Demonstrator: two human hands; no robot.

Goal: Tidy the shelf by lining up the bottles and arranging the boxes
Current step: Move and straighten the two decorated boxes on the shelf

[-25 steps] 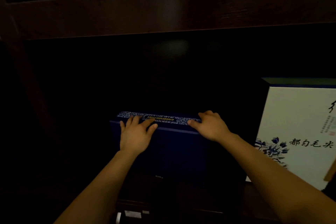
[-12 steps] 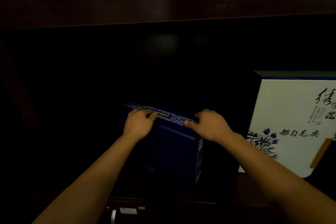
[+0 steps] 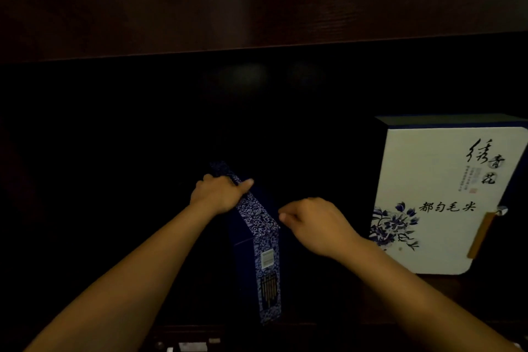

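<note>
A dim, dark wooden shelf, seen from the head camera, looking down along two bare forearms. A slim dark blue box stood upright on the shelf near the middle, its narrow blue-and-white patterned edge turned toward the viewer, with a small pale label partway down that edge. The left hand gripped the box's top, its fingers curled over the far side and the thumb stretched along the patterned edge. The right hand hovered just beside the box's near top corner with its fingers curled. It was too dark to tell whether they touched or held the box. Well to the right stood a larger white box, upright, printed with blue flowers and black brush lettering, with a tan strap on its right edge. A thick dark shelf board ran across above.
</note>
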